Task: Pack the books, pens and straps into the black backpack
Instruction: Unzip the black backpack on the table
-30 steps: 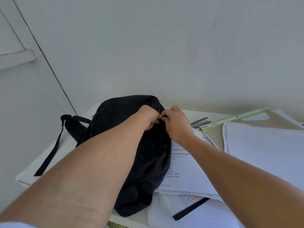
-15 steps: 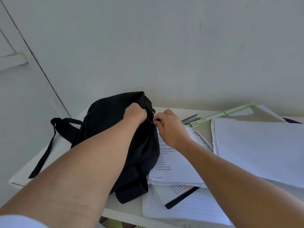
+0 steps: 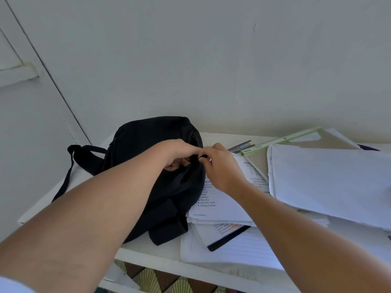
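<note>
1. Since half a second ago, your left hand has lifted off the bag's top, its curled fingers now gripping the black fabric by the zip.
2. Your black backpack lies on the white tabletop, left of the papers.
3. Your right hand pinches a small black zip pull, its grip closed.

Black backpack on white table, both hands pinching its top, left hand, right hand, papers beside
</note>
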`<state>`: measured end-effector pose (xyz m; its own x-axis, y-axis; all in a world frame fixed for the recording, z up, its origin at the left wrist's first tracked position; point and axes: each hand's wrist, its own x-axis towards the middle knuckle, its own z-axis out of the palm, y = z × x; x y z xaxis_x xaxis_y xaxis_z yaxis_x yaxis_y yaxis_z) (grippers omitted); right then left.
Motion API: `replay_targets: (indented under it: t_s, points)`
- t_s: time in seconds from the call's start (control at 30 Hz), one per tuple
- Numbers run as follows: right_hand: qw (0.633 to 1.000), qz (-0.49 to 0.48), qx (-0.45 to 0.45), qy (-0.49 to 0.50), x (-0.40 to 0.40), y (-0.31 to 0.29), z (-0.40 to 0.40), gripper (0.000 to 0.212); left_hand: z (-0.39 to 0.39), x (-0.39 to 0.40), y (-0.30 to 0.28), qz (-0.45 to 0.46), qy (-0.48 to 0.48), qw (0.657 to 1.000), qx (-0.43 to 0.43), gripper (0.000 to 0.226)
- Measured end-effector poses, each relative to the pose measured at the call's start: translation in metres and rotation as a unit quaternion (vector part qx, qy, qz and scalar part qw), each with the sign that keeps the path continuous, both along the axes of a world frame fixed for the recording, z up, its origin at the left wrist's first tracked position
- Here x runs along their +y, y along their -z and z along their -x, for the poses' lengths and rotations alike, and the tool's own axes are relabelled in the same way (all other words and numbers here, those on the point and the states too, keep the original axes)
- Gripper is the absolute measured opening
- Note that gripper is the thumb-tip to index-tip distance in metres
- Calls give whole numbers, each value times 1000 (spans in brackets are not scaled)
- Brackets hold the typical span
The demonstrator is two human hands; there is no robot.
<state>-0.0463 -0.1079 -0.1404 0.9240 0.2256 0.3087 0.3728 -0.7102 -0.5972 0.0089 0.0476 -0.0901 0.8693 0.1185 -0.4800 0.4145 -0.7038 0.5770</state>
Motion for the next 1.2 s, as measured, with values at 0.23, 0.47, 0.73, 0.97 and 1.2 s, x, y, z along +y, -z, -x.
replay_targets:
  t_s: [0.23, 0.47, 0.73, 0.97, 1.2]
  points:
    - [998, 11, -13, -68, 2, -5, 18, 18, -7, 7, 14, -98, -52, 974, -199, 30]
    - [999, -30, -8, -44, 3, -8, 30, 9, 50, 10, 5, -65, 8, 945, -321, 21]
    - [985, -139, 97, -37, 9, -3, 46, 30, 134, 6, 19, -226, 128, 909, -326, 30]
    - [988, -107, 94, -52, 0, 11, 43, 25, 133, -5, 41, -220, 43, 908, -354, 26]
    - [992, 102, -32, -59, 10, 10, 39, 19, 152, -12, 38, -291, 24, 880, -374, 27]
